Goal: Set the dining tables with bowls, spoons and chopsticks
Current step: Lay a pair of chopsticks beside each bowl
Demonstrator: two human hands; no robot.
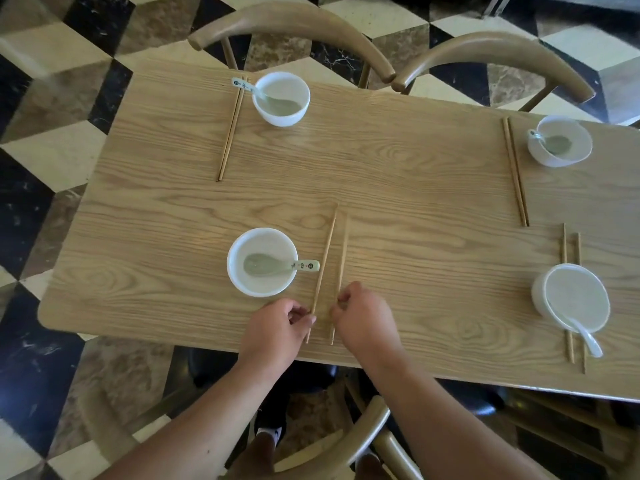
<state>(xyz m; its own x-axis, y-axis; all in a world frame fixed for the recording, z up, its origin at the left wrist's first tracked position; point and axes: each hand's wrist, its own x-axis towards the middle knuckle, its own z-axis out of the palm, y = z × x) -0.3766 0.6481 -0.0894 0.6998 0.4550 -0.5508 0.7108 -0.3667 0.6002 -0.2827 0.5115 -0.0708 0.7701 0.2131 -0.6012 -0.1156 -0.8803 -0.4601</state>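
On the wooden table (398,174) a white bowl (262,261) with a patterned spoon (280,265) stands near the front edge. Right of it lie two chopsticks, slightly apart. My left hand (273,330) pinches the near end of the left chopstick (323,259). My right hand (363,320) pinches the near end of the right chopstick (341,265). Three other places are laid: a far left bowl (280,98) with chopsticks (231,128), a far right bowl (559,140) with chopsticks (515,171), and a near right bowl (571,297) sitting on top of its chopsticks (564,244).
Two curved wooden chair backs (294,22) (495,53) stand at the far side of the table. Another chair back (346,445) is right below my arms. The floor is a black, cream and brown cube-pattern tile.
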